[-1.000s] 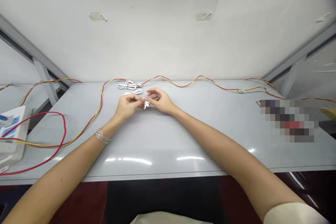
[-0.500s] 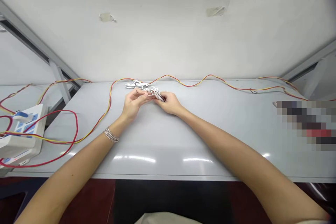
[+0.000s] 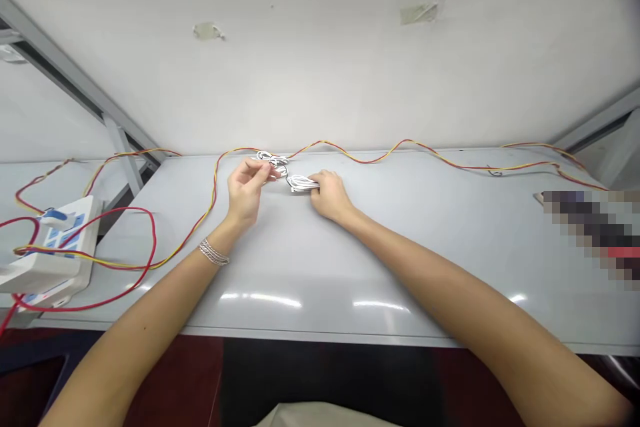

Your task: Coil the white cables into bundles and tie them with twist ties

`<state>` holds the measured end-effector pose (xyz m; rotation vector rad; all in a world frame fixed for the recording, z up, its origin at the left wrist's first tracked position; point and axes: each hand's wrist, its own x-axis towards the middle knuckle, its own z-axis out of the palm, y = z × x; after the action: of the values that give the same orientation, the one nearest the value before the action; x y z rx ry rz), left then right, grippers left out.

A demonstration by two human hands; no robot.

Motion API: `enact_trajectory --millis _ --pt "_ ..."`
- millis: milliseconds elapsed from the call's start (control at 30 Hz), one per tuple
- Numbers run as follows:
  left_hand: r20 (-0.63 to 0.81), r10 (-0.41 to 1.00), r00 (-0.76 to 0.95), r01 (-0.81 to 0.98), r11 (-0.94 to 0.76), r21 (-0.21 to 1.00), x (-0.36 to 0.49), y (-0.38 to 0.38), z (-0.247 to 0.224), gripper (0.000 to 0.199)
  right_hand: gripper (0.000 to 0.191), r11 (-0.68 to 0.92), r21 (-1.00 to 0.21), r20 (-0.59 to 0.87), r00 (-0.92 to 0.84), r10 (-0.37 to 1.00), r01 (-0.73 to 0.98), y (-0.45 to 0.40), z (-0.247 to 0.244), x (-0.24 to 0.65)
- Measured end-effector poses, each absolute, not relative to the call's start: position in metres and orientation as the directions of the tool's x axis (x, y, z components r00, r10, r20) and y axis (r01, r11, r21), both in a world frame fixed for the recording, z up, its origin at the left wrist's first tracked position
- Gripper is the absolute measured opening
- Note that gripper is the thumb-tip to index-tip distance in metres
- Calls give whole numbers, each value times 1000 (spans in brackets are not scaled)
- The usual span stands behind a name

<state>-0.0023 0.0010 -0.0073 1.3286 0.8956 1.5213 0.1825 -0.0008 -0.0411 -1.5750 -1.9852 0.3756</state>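
My right hand [image 3: 331, 195] is closed on the right end of a coiled white cable bundle [image 3: 301, 183], low over the grey table. A thin black tie [image 3: 287, 175] shows at that bundle's left end. My left hand [image 3: 246, 188] is just to the left, thumb and fingertips pinched together near the tie; what they hold is too small to make out. Behind its fingertips, another white cable bundle [image 3: 271, 159] lies at the back of the table, partly hidden.
Twisted red and yellow wire [image 3: 367, 161] runs along the table's back edge. At the left are a white power strip [image 3: 75, 240] and a looped red cable [image 3: 154, 233]. A blurred-out object [image 3: 590, 223] lies at the right. A white wall stands behind.
My hands have moved apart. My right hand has shifted slightly right with the bundle, which now lies flatter and shows more of its length. My left hand has drawn back left.
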Motion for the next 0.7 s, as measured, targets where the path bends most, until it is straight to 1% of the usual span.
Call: enact_trajectory --millis 100,167,233,300,367,467,567,700 --pt "367 930 -35 -65 -368 927 -7 5 -10 24 32 293 -590 294 -139 946 752 0 -41 183" --pt "368 929 -46 -27 -369 929 -9 8 -13 19 24 313 -664 317 -123 940 679 0 -42 183" --pt "359 932 -46 -11 -360 933 -10 10 -16 15 18 295 -734 307 -89 948 611 1 -44 184" --pt "345 938 -36 18 -344 939 -10 10 -17 14 21 267 -776 284 -61 957 571 2 -45 184" --pt "309 951 -17 85 -307 948 -9 10 -18 15 22 263 -794 280 -54 958 548 2 -45 184" --pt "275 961 25 293 -270 917 -8 8 -21 15 20 259 -832 272 -45 961 491 1 -43 183" --pt "291 955 59 464 -284 839 -8 7 -25 13 27 250 -882 258 -33 966 400 0 -40 182" --pt "275 958 82 507 -278 816 -10 8 -30 18 34 267 -909 272 -30 962 321 -1 -39 181"
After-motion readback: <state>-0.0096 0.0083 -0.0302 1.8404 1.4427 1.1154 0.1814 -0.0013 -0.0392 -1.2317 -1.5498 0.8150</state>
